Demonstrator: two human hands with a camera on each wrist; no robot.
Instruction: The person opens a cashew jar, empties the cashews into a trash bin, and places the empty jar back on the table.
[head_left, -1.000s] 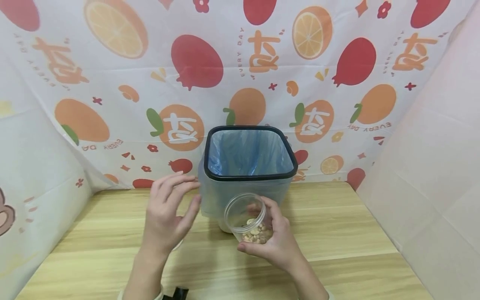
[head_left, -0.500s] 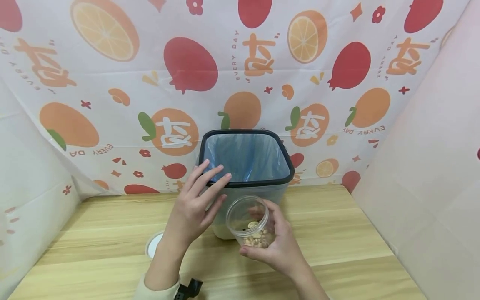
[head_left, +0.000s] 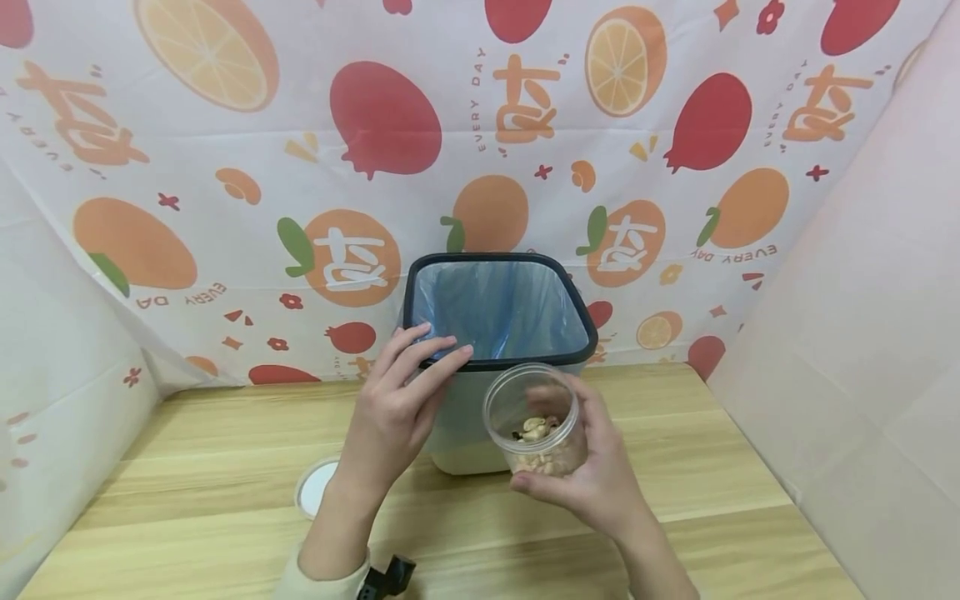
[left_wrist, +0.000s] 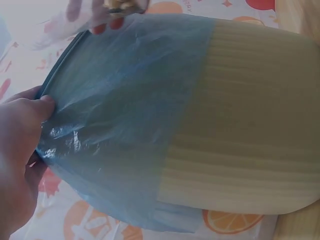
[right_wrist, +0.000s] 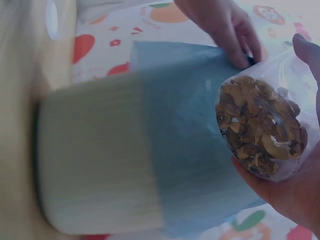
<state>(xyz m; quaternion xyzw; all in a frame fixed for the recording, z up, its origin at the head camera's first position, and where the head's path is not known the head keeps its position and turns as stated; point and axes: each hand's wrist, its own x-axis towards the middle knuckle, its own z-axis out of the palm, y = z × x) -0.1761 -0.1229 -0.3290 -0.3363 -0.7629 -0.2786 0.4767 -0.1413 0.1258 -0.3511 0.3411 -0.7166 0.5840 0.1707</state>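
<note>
A pale, square trash bin [head_left: 465, 421] with a black rim stands on the table, lined with a blue plastic bag [head_left: 498, 308]. My left hand [head_left: 393, 412] grips the bin's front left rim, fingers over the inside; the left wrist view shows its thumb [left_wrist: 45, 107] on the outside over the bag. In front of the bin, my right hand [head_left: 603, 475] holds a clear plastic jar [head_left: 498, 417], uncovered and tilted, mouth toward the head camera. Nut-like tan and brown pieces [right_wrist: 260, 125] lie in its bottom, their exact kind unclear.
A round white lid [head_left: 311, 492] lies on the wood-grain table [head_left: 187, 500], left of my left forearm. Behind the bin hangs a fruit-printed cloth [head_left: 420, 200]. Pale sheets [head_left: 862, 350] close off both sides. A black strap device [head_left: 386, 577] sits at my left wrist.
My left hand has moved right and taken hold of the bin's rim, uncovering the white lid. The right hand has shifted the jar slightly right and up.
</note>
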